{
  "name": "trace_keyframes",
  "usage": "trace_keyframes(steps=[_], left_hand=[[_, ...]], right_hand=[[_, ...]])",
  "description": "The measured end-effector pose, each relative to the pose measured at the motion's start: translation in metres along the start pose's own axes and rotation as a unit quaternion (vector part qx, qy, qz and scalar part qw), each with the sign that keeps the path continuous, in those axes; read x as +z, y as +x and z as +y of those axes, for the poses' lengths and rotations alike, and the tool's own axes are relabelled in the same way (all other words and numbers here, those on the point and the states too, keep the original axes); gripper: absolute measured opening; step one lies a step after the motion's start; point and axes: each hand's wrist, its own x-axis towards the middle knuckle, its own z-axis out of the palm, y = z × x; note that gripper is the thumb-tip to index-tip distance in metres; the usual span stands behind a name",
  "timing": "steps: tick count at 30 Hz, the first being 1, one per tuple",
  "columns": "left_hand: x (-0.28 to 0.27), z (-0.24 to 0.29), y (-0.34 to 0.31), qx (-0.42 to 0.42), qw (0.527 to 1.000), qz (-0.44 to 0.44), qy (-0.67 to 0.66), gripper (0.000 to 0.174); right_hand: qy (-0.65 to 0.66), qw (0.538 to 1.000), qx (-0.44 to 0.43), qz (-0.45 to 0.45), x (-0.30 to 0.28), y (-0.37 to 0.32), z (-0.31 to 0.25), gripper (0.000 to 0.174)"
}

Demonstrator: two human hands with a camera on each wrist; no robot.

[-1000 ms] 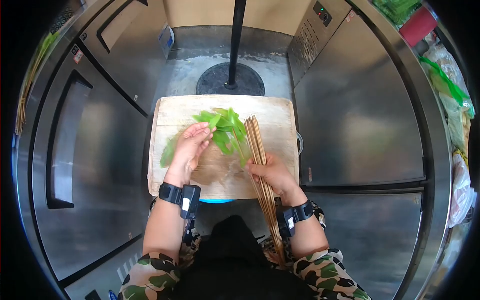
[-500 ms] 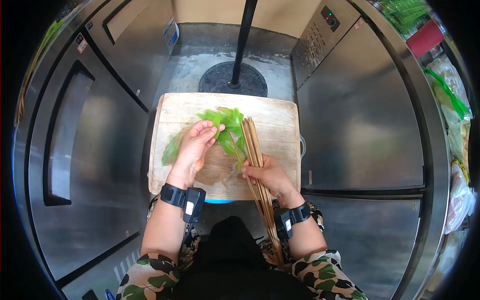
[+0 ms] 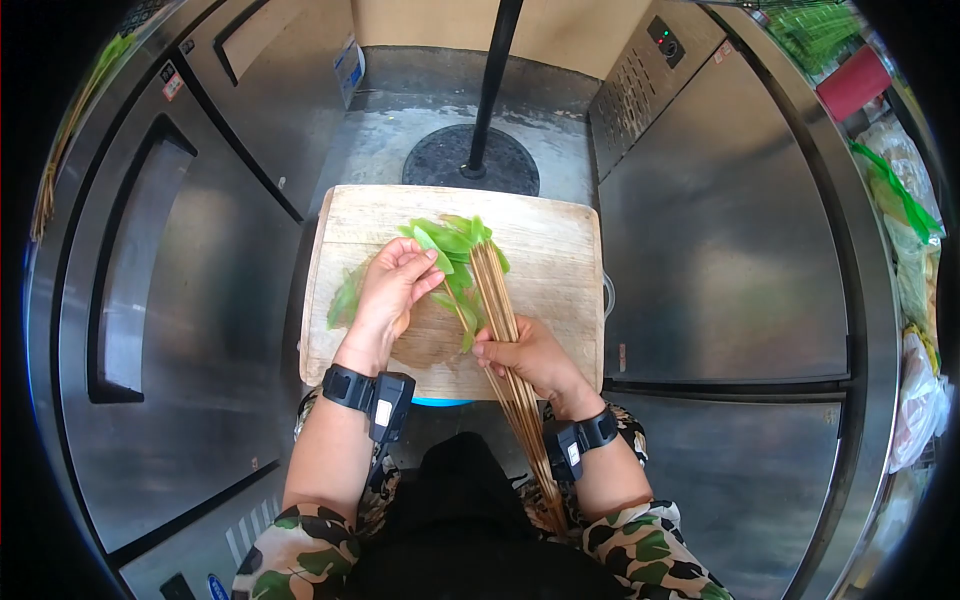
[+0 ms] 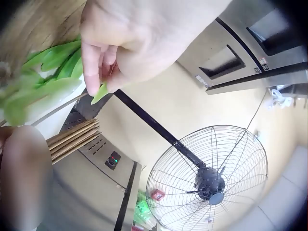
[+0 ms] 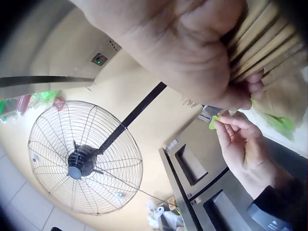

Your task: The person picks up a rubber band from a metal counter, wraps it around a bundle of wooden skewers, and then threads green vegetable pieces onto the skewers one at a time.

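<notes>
In the head view the left hand (image 3: 388, 292) pinches a green slice (image 3: 431, 250) between thumb and fingertips; that slice also shows in the left wrist view (image 4: 100, 94). The right hand (image 3: 538, 358) grips a bundle of thin wooden skewers (image 3: 496, 290), their pointed ends facing away from the body. One separate skewer (image 3: 457, 305) slants from the right fingers toward the left hand, with a green slice (image 3: 469, 325) on it by the right fingertips. Behind the hands more green slices (image 3: 456, 234) lie on the wooden board (image 3: 545, 240). Paler slices (image 3: 345, 300) lie left of the left wrist.
Steel cabinets stand on the left (image 3: 220, 300) and right (image 3: 720, 240). Beyond the board a black pole rises from a round base (image 3: 430, 160). The left wrist view shows a wire fan (image 4: 210, 185) on the pole. Bags (image 3: 915, 400) lie along the right edge.
The right hand and skewer bundle have moved left, toward the left hand. The left hand has shifted slightly, still pinching a slice. The scene has slid a little right in the head view.
</notes>
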Motion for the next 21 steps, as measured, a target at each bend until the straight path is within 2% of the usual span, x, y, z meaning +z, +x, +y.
trace_keyframes(steps=[4, 6, 9, 13, 18, 21], left_hand=[[0.003, 0.003, -0.001, 0.007, 1.0, 0.027, 0.015, 0.012], [0.007, 0.004, -0.004, 0.019, 0.998, 0.055, 0.019, 0.018], [0.012, 0.011, -0.01, 0.024, 0.998, 0.048, 0.028, 0.029], [0.006, 0.009, -0.006, 0.018, 0.998, 0.002, 0.063, 0.027], [0.004, 0.008, -0.007, -0.017, 0.996, 0.003, 0.085, 0.016], [0.001, 0.007, -0.005, -0.038, 0.996, 0.009, 0.076, 0.015]], right_hand=[[-0.003, 1.0, -0.002, -0.01, -0.001, -0.001, -0.002, 0.007], [-0.003, 1.0, -0.005, -0.013, -0.002, -0.001, -0.002, 0.007], [-0.002, 1.0, -0.011, -0.016, -0.002, -0.002, -0.001, 0.007], [-0.002, 1.0, -0.01, -0.012, -0.001, -0.003, -0.001, 0.007], [-0.004, 1.0, -0.01, -0.017, -0.001, -0.004, -0.001, 0.007], [-0.006, 1.0, -0.015, -0.015, -0.001, -0.004, -0.002, 0.006]])
